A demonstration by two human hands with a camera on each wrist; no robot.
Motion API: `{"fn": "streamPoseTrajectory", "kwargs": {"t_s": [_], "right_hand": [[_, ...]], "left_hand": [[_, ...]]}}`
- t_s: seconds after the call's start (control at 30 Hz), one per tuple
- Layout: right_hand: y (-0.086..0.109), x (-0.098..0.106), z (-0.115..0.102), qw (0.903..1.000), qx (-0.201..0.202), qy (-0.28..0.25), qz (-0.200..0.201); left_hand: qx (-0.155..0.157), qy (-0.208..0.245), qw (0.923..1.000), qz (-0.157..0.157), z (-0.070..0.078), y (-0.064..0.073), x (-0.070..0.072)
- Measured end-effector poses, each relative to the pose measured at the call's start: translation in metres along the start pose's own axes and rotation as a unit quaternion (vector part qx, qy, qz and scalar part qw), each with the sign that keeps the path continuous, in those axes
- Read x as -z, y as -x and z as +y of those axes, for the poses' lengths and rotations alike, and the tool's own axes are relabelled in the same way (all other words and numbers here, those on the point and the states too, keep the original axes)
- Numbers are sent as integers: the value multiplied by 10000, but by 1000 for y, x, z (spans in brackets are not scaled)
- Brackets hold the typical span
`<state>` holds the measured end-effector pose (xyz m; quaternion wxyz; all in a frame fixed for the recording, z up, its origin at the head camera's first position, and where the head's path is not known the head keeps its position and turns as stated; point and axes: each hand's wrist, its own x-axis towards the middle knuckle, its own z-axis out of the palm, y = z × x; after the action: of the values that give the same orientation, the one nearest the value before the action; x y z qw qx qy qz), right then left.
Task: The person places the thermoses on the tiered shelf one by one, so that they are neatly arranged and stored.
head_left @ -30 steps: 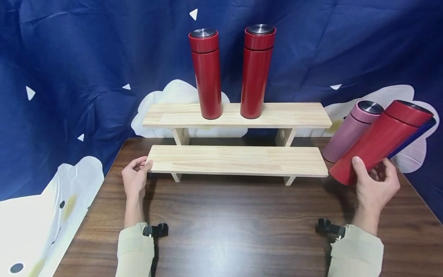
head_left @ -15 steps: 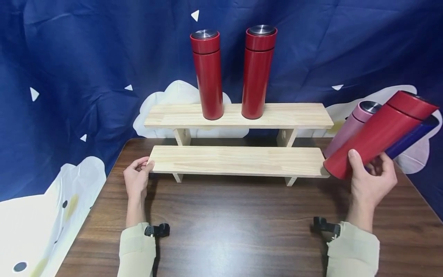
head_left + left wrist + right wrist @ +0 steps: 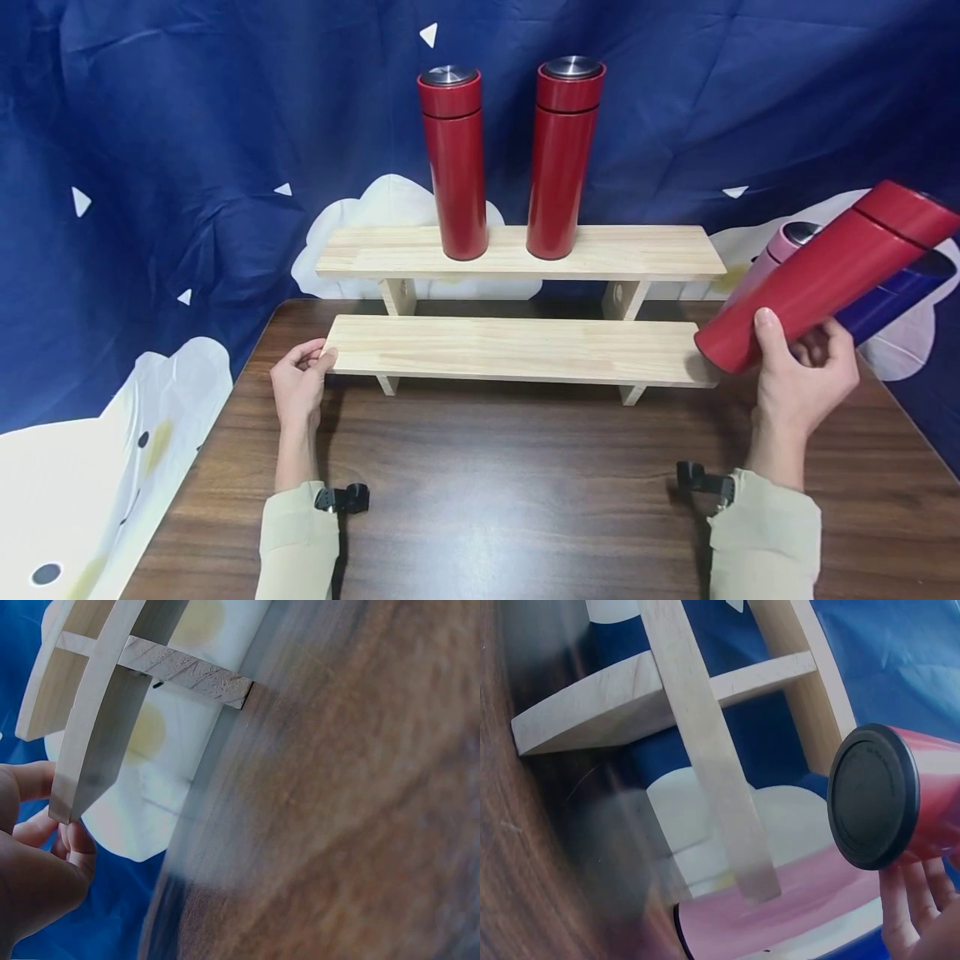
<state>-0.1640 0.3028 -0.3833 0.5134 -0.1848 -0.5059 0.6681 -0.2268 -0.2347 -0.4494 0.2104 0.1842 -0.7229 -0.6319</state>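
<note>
My right hand [image 3: 806,375] grips a red thermos bottle [image 3: 825,275] near its base, tilted with its cap up to the right. In the right wrist view the bottle's black bottom [image 3: 871,796] faces the camera, level with the shelf's end. With thumb and fingers, my left hand [image 3: 300,383] pinches the left end of the lower board [image 3: 517,346] of a two-tier wooden stand. The left wrist view shows the fingertips at that board's corner [image 3: 66,799]. Two red thermos bottles, one left [image 3: 456,167] and one right [image 3: 564,162], stand upright on the upper board [image 3: 637,250].
Behind the held bottle are a pink thermos bottle [image 3: 765,258] and a dark blue one [image 3: 892,296], both partly hidden. The stand rests on a brown wooden table [image 3: 517,492]. A blue patterned cloth [image 3: 225,125] hangs behind it.
My right hand has lifted the red bottle up and slightly left, tilting it further, so its base now overlaps the lower board's right end. More of the blue bottle shows. My left hand keeps its hold.
</note>
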Motion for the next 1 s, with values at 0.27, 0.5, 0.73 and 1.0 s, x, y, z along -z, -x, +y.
{"fn": "streamPoseTrajectory", "kwargs": {"t_s": [0.27,0.5,0.73,1.0], "right_hand": [[1,-15,-2,9999,12,42,-100],[3,-28,-3,9995,-75,-286,-146],[2,-35,-2,9992,46,-224,-337],[0,-47,-6,9991,111,-162,-385]], "left_hand": [[-4,7,10000,25,1,-1,0],[-7,-37,10000,-2,0,-1,0],[-3,24,10000,-6,0,-2,0],[127,-26,9999,-42,1,-2,0]]}}
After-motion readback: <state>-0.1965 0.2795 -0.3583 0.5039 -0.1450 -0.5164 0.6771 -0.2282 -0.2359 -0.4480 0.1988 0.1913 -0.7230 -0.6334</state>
